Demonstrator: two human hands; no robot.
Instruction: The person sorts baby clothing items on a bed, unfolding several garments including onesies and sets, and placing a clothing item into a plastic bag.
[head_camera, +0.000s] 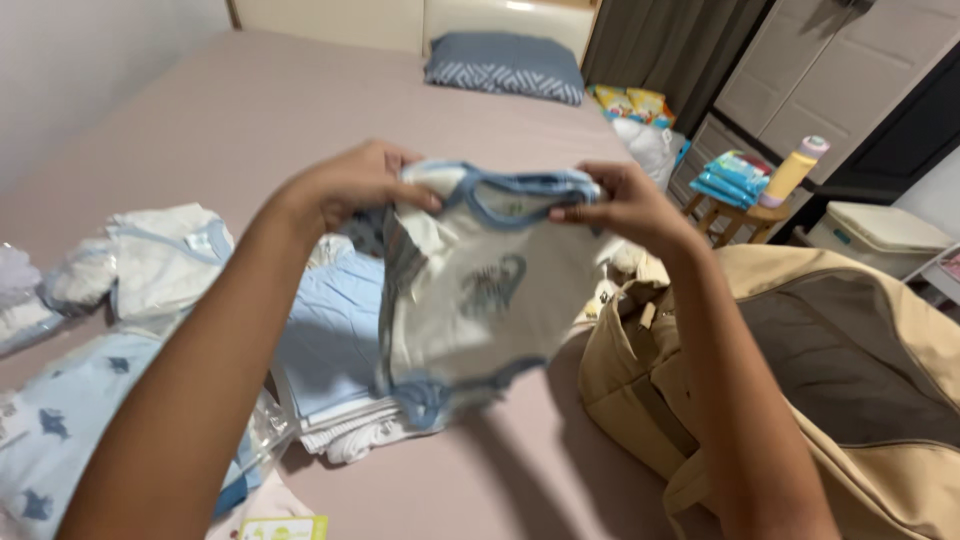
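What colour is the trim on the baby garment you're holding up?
Blue trim on a white baby garment with a grey-blue print, held by both hands; the head view shows it best.

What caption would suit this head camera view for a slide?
Both hands, left hand and right hand, hold up a white baby bodysuit with blue trim above folded clothes, beside a tan bag.

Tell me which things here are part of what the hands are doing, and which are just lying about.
In hand or close by:
left hand and right hand, both gripping the white baby bodysuit with blue trim
folded baby clothes on the bed
tan bag

Lying about:
blue pillow
yellow bottle on the stool
white bin
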